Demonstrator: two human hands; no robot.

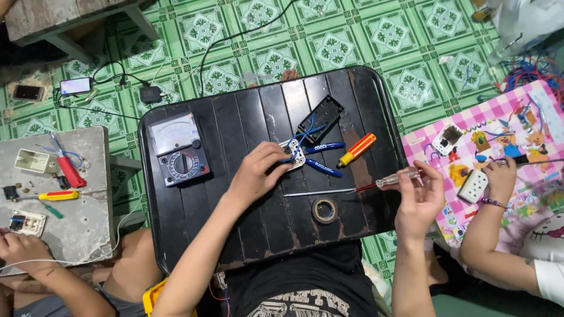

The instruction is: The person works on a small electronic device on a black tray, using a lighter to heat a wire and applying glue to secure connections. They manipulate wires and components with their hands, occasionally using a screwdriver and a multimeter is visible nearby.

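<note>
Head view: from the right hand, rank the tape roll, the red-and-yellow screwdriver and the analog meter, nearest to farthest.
From the right hand, which holds a clear-handled screwdriver:
1. Red-and-yellow screwdriver, up and to its left, and the tape roll, lower left on the black table: too close to call.
2. Analog meter, far across at the table's left side.

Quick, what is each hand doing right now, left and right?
Left hand: closed on the small white switch module with blue wires.
Right hand: closed on the clear-handled screwdriver with red shaft.
</note>
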